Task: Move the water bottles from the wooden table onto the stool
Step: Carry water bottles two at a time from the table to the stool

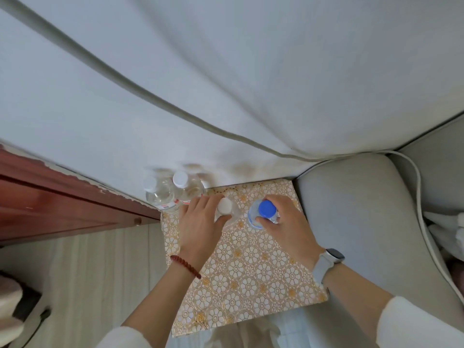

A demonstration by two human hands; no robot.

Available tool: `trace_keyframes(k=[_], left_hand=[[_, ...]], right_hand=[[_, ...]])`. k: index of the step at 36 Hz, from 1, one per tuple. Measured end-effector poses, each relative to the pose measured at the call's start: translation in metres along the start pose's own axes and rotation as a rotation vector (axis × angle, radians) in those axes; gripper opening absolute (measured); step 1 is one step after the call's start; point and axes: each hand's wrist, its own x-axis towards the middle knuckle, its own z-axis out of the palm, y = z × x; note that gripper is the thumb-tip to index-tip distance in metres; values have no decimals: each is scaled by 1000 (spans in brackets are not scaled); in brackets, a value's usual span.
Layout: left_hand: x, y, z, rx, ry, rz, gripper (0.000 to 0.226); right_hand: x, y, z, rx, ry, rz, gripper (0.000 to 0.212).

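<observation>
- At frame centre, a white-capped water bottle [225, 207] is gripped by the left hand [200, 219] on the floral-covered stool [251, 272].
- A blue-capped water bottle [266, 209] is gripped by the right hand [286, 222] just right of it.
- Two more bottles [173, 189] stand at the stool's upper-left corner.

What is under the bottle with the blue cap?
The blue-capped bottle, gripped by the right hand, stands on a flowery gold and white cover. The stool or table beneath that cover is hidden, so its surface cannot be seen.

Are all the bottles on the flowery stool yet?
Nearly. Two white-capped bottles already stand at the stool's far corner. The left hand grips another white-capped bottle, the right hand a blue-capped bottle, both over the stool. The table's top isn't visible.
</observation>
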Motion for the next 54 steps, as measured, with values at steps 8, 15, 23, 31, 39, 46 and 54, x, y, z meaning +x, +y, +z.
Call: trace_keyframes(k=[8, 15, 23, 31, 39, 46, 54], left_hand=[[21, -1, -2, 190, 150, 141, 43], [37, -9, -2, 266, 219, 61, 45], [40, -9, 5, 286, 162, 49, 52], [46, -17, 9, 306, 217, 53, 55], [48, -21, 7, 324, 194, 63, 60], [47, -10, 4, 353, 90, 29, 72], [19, 2, -10, 289, 20, -92, 66]], right_hand=[[25, -14, 10, 39, 33, -40, 35], [47, -24, 24, 144, 107, -81, 34], [54, -21, 42, 277, 172, 44, 50], [66, -31, 47, 287, 187, 53, 43], [70, -32, 42, 280, 160, 56, 48], [58, -27, 38, 356, 116, 120, 66], [27, -29, 22, 291, -48, 218, 72]])
